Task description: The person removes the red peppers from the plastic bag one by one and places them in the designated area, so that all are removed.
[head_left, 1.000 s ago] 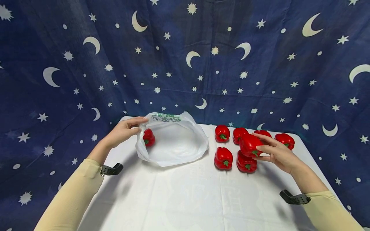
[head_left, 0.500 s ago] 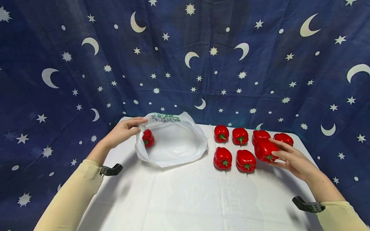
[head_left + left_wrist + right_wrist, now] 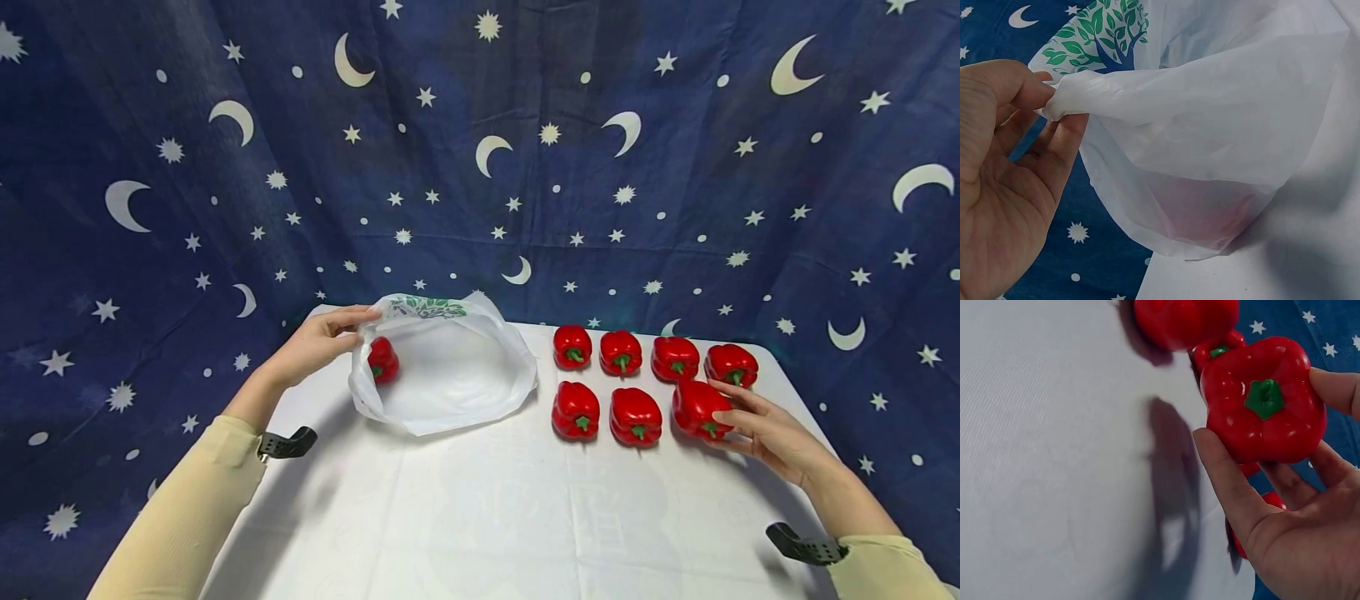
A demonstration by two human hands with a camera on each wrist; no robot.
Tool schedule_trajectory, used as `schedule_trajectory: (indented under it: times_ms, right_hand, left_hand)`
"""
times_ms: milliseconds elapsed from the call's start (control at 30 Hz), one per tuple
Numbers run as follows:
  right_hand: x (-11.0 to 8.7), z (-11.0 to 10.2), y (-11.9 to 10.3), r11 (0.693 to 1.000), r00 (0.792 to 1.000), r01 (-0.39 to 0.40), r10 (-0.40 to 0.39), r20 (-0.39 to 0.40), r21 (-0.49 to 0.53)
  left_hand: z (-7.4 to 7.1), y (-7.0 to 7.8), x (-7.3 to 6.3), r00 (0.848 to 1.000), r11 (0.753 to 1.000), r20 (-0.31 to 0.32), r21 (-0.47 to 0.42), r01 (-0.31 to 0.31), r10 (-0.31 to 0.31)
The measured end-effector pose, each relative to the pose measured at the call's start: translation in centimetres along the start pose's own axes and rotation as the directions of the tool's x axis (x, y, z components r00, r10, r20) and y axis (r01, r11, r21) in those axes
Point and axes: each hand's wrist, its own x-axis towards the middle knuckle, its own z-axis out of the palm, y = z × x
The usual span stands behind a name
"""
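My left hand [image 3: 322, 340] pinches the rim of a white plastic bag [image 3: 457, 367], thumb and fingers on its left edge, as the left wrist view shows up close. The bag stands with its mouth spread and bears a green tree print [image 3: 1107, 37]. Inside, at the left, lies one red bell pepper [image 3: 383, 361]; in the left wrist view it shows dimly through the plastic. My right hand [image 3: 776, 433] grips another red bell pepper [image 3: 1265, 403] with a green stem, thumb and fingers around its sides. That pepper is at the right end of the front row.
Several red bell peppers stand on the white table: a back row with one pepper [image 3: 572, 347] at its left end, and a front pair, including a pepper [image 3: 636, 417] left of my right hand. A dark blue star-and-moon cloth [image 3: 450, 167] hangs behind the table [image 3: 480, 517].
My right hand has carried its pepper rightward and downward, from over the front-row pepper to the right end of that row. My left hand keeps its pinch on the bag.
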Motion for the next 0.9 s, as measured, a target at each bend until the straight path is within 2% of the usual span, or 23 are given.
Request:
schedule_trajectory:
  times_ms: [133, 300, 900]
  right_hand:
    - [0.2, 0.0, 0.7, 0.999, 0.999, -0.035, 0.034, -0.025, -0.038]
    - [0.2, 0.1, 1.3, 0.998, 0.998, -0.06, 0.06, -0.022, 0.003]
    - [0.3, 0.8, 1.5, 0.997, 0.996, -0.079, 0.078, -0.04, -0.021]
  left_hand:
    - [0.0, -0.1, 0.0, 1.0, 1.0, 0.002, -0.008, 0.01, -0.01]
    - [-0.1, -0.1, 0.0, 1.0, 1.0, -0.001, -0.004, 0.015, -0.015]
    - [0.1, 0.0, 0.1, 1.0, 1.0, -0.005, 0.014, 0.017, -0.017]
